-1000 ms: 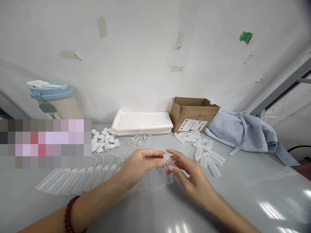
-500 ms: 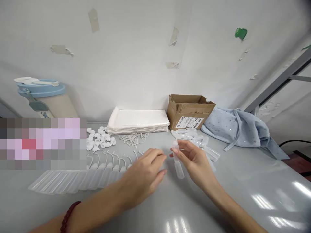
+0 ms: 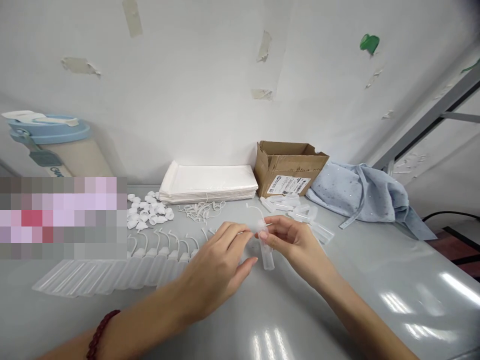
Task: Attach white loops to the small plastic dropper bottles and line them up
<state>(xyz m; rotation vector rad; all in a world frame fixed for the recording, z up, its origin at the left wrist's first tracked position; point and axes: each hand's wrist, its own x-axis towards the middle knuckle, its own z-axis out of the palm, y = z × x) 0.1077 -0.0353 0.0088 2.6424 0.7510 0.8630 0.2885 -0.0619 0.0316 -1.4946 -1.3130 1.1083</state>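
Note:
In the head view, my right hand (image 3: 296, 245) pinches a translucent plastic tube (image 3: 267, 259) near its top, holding it nearly upright above the table. A thin white string rises from its top and bends to the left. My left hand (image 3: 221, 265) is just left of the tube, its thumb apart from the bent fingers and nothing visible between them. Beyond my left forearm lies a slanted row of similar tubes (image 3: 112, 274) with white tops and curved strings, partly hidden by that arm. Several loose clear tubes (image 3: 287, 201) lie behind my right hand.
White caps (image 3: 150, 210) and a heap of thin white strings (image 3: 200, 210) lie before a stack of white paper sleeves (image 3: 210, 181). A cardboard box (image 3: 292, 172), a blue cloth (image 3: 360, 195) and a blue-lidded tumbler (image 3: 75, 150) stand or lie along the wall. A blurred patch covers the left.
My right hand has moved slightly left with the tube, bringing it closer to my left hand. The string on top now shows bending left. The whole view has shifted slightly.

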